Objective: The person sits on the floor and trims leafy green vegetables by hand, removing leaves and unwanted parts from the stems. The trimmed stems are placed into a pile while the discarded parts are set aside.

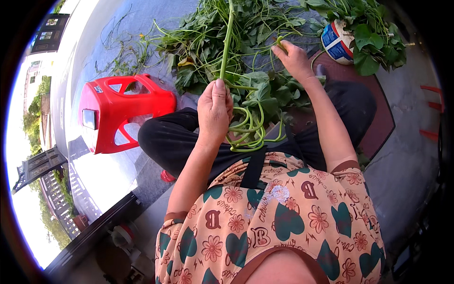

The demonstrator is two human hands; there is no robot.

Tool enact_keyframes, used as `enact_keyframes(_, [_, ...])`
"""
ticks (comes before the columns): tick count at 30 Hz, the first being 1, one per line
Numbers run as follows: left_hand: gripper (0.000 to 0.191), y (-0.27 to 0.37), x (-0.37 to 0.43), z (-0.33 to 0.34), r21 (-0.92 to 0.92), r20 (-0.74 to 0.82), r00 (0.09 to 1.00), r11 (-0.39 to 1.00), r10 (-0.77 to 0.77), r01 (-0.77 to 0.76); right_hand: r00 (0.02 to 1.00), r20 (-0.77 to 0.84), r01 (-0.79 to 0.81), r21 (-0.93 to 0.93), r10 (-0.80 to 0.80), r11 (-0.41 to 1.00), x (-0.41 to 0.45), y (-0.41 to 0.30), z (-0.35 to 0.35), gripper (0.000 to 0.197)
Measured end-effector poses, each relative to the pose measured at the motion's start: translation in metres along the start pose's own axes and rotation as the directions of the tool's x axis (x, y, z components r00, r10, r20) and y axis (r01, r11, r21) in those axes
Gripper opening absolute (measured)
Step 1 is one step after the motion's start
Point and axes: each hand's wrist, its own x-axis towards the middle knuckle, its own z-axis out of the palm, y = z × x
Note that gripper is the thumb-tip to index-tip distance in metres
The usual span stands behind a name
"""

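My left hand point(213, 112) is closed around a thick green vine stem point(227, 42), which rises from the fist toward the top of the view. Several thinner leaf stalks point(248, 133) curl out below that hand, over my lap. To the right, my right hand point(295, 60) pinches a short green stalk piece point(279, 39) between thumb and fingers. A heap of leafy vines point(202, 32), apparently sweet potato, spreads on the floor beyond both hands. Broad leaves point(262, 90) hang between my hands, and part of the heap is hidden behind them.
A red plastic stool point(110, 110) lies on its side at left, with a phone-like dark rectangle point(89, 119) against its seat. At upper right stands a white, blue and red bucket point(337, 42) topped with leafy greens point(369, 39). Under my leg is a maroon mat point(377, 110).
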Motion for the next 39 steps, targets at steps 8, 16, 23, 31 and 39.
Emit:
enact_keyframes(8, [0.033,0.011,0.008,0.003,-0.078,0.034,0.999,0.997,-0.024,0.027,0.927,0.087,0.292,0.442,-0.364,0.848,-0.049,-0.128,-0.013,0.019])
enact_keyframes(16, [0.031,-0.008,0.018,0.015,-0.068,0.045,0.986,0.984,-0.16,0.163,0.593,-0.125,0.777,-0.171,-0.796,0.605,-0.003,-0.065,0.021,0.007])
enact_keyframes(23, [0.032,-0.003,0.003,-0.004,-0.149,-0.012,0.987,0.976,-0.161,0.158,0.953,-0.197,0.162,-0.315,-0.231,0.935,0.011,0.074,0.009,0.023])
enact_keyframes(31, [0.025,-0.006,0.049,-0.021,-0.369,0.017,0.972,0.902,-0.235,0.224,0.946,0.101,0.273,0.26,-0.307,0.926,-0.041,-0.1,-0.014,0.027])
enact_keyframes(39, [0.042,0.009,0.041,-0.006,0.001,-0.036,0.999,1.0,-0.021,0.021,0.912,-0.092,0.409,0.15,-0.399,0.9,-0.044,-0.126,-0.01,0.019])
